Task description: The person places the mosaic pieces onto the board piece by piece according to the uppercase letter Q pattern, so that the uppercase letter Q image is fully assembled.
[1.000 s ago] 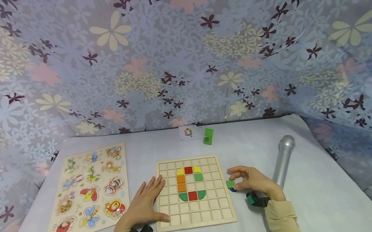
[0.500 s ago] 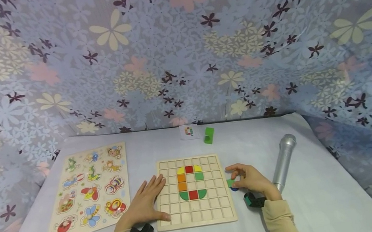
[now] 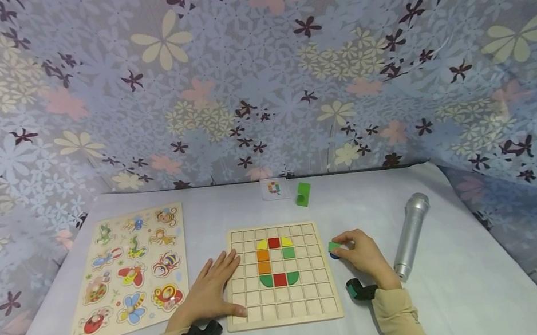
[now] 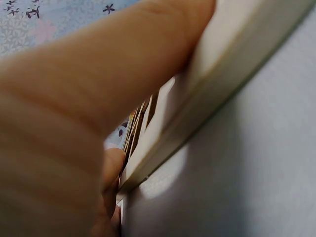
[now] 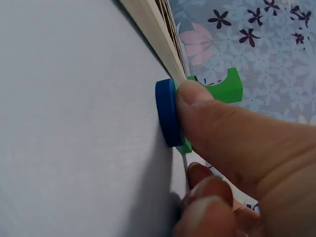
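My left hand [image 3: 208,293] lies with straight fingers on the left edge of a wooden grid board [image 3: 313,309]. In the left wrist view its thumb [image 4: 148,49] reaches over the board's rim. Red, orange, yellow and green tiles form a ring on the grid, with a red tile [image 3: 279,280] at its near side. Just right of the board my right hand [image 3: 363,253] pinches a green square tile [image 3: 334,245] and a blue curved tile [image 5: 168,113] together. The blue tile faces the right wrist camera and hides most of the green one.
An insect puzzle board [image 3: 125,326] lies at the left. Behind the grid board are a small pattern card [image 3: 268,194] and a green block [image 3: 305,191] with a notch. A silver microphone [image 3: 411,233] lies to the right of my right hand.
My right hand has moved slightly forward along the board's right side, and the green and blue tiles have moved with it. My left hand stays on the board.
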The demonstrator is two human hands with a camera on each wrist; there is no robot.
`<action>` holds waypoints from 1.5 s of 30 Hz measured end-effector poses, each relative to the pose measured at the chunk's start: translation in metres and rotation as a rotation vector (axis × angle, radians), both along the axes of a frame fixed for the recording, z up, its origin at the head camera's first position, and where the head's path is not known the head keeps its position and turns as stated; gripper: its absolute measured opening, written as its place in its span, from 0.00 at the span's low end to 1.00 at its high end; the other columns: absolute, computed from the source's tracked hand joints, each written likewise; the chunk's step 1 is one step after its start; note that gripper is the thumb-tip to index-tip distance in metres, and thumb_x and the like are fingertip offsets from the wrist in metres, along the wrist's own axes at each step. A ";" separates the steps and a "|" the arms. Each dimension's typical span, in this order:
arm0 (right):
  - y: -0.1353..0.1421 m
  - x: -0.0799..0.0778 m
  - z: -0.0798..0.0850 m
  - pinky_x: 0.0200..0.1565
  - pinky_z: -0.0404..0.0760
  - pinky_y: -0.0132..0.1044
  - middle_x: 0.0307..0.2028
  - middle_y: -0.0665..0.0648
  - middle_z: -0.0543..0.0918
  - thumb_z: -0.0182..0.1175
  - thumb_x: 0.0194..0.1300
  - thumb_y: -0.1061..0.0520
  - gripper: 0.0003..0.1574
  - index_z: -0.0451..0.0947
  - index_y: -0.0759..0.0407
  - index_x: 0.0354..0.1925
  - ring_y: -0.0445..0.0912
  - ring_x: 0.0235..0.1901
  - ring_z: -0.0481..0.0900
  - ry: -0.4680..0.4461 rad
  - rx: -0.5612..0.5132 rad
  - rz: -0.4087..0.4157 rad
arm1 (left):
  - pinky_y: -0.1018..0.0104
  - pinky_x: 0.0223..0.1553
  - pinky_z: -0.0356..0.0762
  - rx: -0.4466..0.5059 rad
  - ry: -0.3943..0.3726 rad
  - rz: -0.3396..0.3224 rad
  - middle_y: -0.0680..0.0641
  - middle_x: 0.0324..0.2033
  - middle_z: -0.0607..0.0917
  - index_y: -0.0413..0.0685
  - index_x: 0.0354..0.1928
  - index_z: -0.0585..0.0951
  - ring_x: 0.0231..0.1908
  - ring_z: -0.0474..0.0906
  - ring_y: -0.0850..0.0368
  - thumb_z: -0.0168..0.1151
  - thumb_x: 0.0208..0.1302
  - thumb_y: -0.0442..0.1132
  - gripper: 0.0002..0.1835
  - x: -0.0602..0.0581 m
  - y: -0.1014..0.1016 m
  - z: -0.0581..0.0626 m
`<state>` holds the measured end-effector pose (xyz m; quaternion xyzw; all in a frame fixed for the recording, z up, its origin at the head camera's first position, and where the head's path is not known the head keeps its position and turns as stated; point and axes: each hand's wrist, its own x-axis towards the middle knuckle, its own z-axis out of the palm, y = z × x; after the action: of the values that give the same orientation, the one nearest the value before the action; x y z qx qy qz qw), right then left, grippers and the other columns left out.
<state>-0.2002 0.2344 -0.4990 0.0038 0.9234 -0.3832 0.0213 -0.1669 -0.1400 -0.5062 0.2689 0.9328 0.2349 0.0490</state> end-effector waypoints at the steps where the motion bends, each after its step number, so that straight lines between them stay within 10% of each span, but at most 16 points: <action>1: 0.000 0.000 0.001 0.57 0.76 0.56 0.54 0.68 0.77 0.66 0.60 0.59 0.16 0.82 0.64 0.47 0.62 0.56 0.75 -0.007 -0.005 -0.002 | 0.40 0.74 0.42 -0.004 0.002 -0.001 0.39 0.75 0.56 0.39 0.73 0.59 0.75 0.48 0.38 0.73 0.37 0.67 0.64 0.000 0.000 0.001; 11: 0.003 -0.004 -0.002 0.19 0.71 0.28 0.32 0.57 0.82 0.64 0.61 0.62 0.11 0.77 0.64 0.42 0.40 0.18 0.69 -0.060 -0.222 -0.051 | 0.39 0.74 0.41 0.002 0.003 -0.005 0.38 0.74 0.56 0.39 0.73 0.59 0.75 0.48 0.38 0.73 0.37 0.68 0.64 -0.001 0.000 0.002; 19: -0.002 -0.007 0.000 0.18 0.71 0.27 0.25 0.48 0.82 0.61 0.65 0.61 0.13 0.80 0.67 0.47 0.37 0.16 0.69 -0.098 -0.403 -0.140 | 0.40 0.74 0.41 0.004 0.003 0.002 0.39 0.75 0.56 0.40 0.73 0.59 0.75 0.48 0.39 0.73 0.37 0.67 0.64 0.001 0.000 0.002; 28: -0.033 -0.003 0.010 0.19 0.66 0.27 0.23 0.47 0.81 0.60 0.66 0.61 0.14 0.81 0.68 0.47 0.37 0.15 0.64 -0.109 -0.481 -0.040 | 0.41 0.74 0.41 -0.004 0.001 0.004 0.39 0.75 0.56 0.40 0.73 0.59 0.75 0.48 0.39 0.73 0.38 0.67 0.63 0.001 0.001 0.002; 45: -0.077 0.009 0.011 0.30 0.74 0.27 0.30 0.51 0.86 0.65 0.61 0.61 0.03 0.85 0.56 0.35 0.38 0.27 0.75 0.044 -0.168 0.159 | 0.41 0.74 0.41 -0.008 0.003 0.004 0.40 0.74 0.56 0.40 0.73 0.60 0.75 0.48 0.39 0.73 0.37 0.67 0.63 0.002 0.001 0.003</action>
<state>-0.1911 0.1570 -0.4875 -0.0797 0.8857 -0.4564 0.0317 -0.1652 -0.1388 -0.5037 0.2670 0.9344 0.2306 0.0481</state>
